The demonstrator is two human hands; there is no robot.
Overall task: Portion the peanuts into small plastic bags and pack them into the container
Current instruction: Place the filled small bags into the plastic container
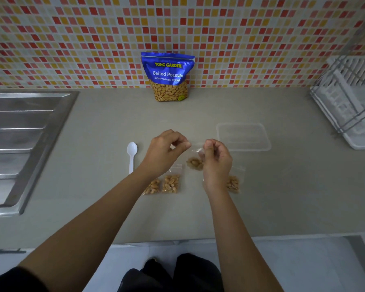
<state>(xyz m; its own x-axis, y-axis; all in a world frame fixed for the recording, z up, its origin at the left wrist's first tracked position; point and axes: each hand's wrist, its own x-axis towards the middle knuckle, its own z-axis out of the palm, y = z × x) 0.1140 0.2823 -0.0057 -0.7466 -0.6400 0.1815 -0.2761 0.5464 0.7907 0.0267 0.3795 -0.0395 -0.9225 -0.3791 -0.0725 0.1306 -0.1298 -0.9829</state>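
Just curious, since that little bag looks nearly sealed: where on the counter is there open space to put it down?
Bare counter lies between the peanut pouch and the hands, and between the spoon and the sink. It is crowded around the filled bags by the wrists; the clear container sits just right.

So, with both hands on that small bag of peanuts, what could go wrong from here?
1. The held bag hangs above the counter between the left hand and right hand; if its top is not fully sealed, peanuts may spill.
2. The forearms pass over the filled bags and could sweep them.
3. The container is transparent, so easy to misjudge.
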